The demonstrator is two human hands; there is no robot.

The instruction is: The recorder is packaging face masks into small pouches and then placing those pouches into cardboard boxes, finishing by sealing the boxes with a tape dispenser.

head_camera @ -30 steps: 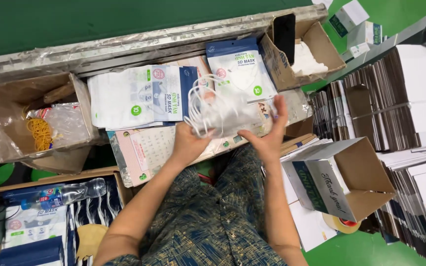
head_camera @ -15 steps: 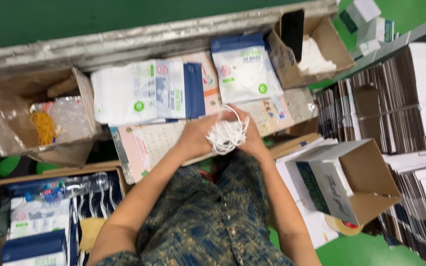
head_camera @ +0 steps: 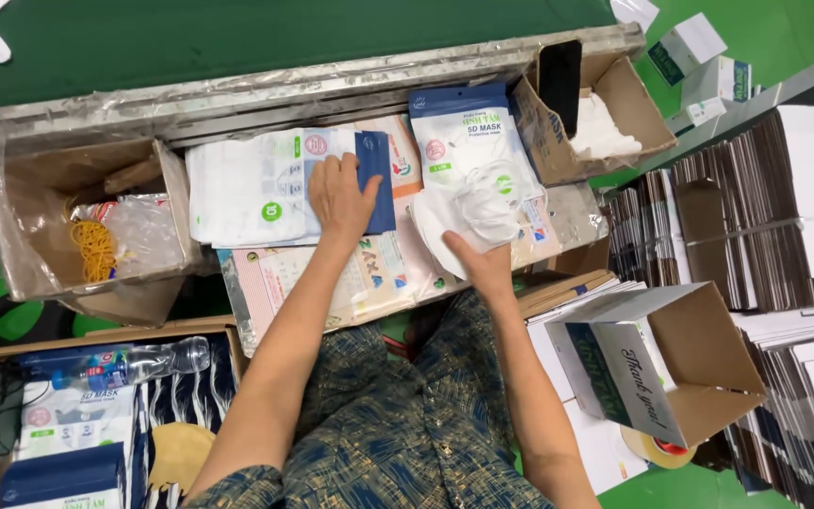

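Left hand point(head_camera: 339, 193) lies flat on the pouch stack point(head_camera: 275, 184) — pinning it — while right hand point(head_camera: 482, 264) grasps bunched masks point(head_camera: 468, 212), ready for bagging.

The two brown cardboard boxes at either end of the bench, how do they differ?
The left brown cardboard box holds yellow rubber bands and a clear plastic bag; the right brown cardboard box holds white folded masks and a black phone. The left sits square, the right angled. Both are open-topped.
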